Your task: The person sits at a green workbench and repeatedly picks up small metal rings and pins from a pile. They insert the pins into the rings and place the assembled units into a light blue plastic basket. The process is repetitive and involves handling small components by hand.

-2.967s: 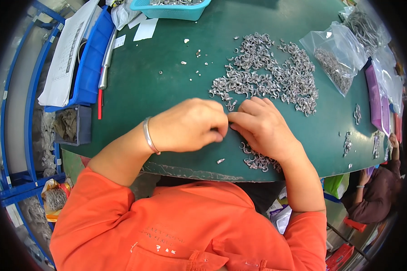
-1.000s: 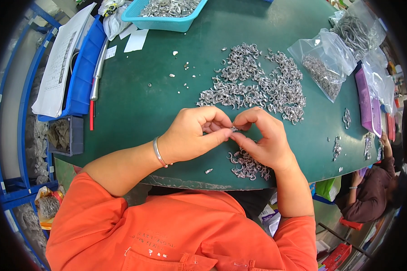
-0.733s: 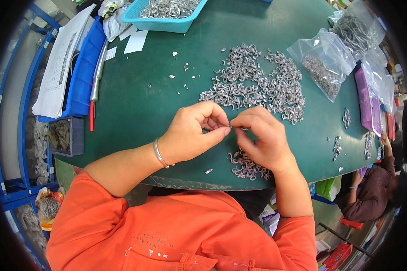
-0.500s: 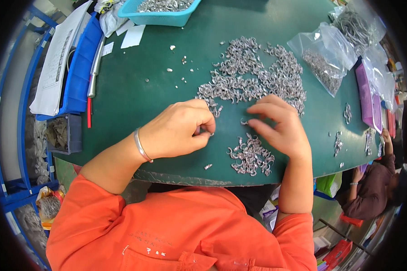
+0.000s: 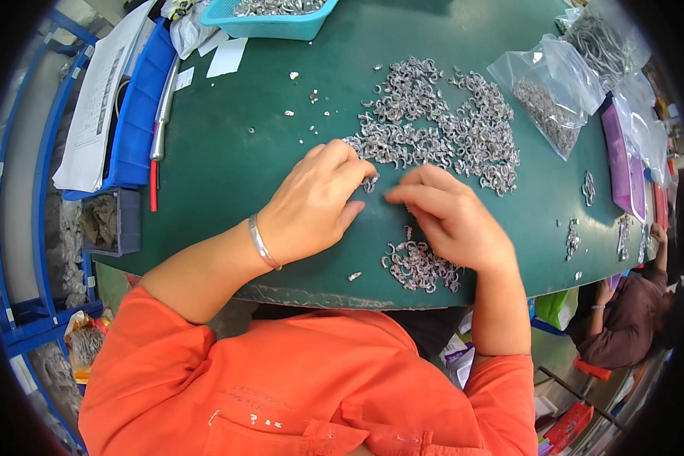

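Many small silvery curved metal pieces, open-ring shaped, lie in a large loose pile [image 5: 433,125] on the green tabletop. My left hand [image 5: 319,194], a silver bangle at its wrist, reaches to the near-left edge of that pile. Its index finger touches a few pieces there, and thumb and finger are apart. Over a smaller heap of like pieces [image 5: 422,266] hovers my right hand [image 5: 452,216]. Its fingers stretch leftward, slightly blurred, with no piece visible in them; part of the heap is hidden under the hand.
A turquoise basket [image 5: 273,26] of metal pieces stands at the far edge. Blue bin with papers [image 5: 133,106] lies left. Clear bags [image 5: 547,99] and a purple tray [image 5: 622,159] are on the right. Another person [image 5: 623,315] sits at the right edge.
My left hand has moved up and right to the large pile, its fingers spreading. My right hand has shifted left; the piece by its fingertips is no longer seen there.
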Action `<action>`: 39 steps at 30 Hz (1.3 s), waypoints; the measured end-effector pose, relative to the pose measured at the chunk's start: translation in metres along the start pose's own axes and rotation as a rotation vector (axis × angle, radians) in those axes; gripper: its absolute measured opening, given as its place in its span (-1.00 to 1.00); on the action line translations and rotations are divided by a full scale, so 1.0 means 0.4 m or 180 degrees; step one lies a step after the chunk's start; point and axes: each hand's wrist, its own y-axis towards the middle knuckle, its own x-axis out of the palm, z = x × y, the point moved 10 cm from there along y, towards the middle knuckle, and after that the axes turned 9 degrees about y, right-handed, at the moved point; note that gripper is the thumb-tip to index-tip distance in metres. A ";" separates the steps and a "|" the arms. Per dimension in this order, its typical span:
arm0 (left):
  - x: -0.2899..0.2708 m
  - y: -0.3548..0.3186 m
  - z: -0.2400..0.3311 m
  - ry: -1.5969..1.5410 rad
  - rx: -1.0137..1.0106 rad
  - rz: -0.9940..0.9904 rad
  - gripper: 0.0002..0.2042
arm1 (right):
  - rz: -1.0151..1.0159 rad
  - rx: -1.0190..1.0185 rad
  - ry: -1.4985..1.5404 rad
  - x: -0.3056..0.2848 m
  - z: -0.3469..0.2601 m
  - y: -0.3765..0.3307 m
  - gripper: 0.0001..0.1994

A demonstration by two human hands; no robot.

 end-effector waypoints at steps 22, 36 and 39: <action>0.049 -0.017 0.001 -0.0267 -0.0051 -0.0569 -0.78 | 0.0476 -0.0347 -0.0605 0.008 -0.014 0.017 -0.83; 0.071 -0.038 0.058 -0.0474 0.0475 -0.0802 -0.81 | -0.0137 0.0042 -0.0210 -0.014 0.026 -0.015 -0.86; 0.071 -0.057 0.087 -0.0917 0.0622 -0.1100 -0.82 | -0.0270 -0.0010 0.0337 -0.016 0.009 -0.016 -0.86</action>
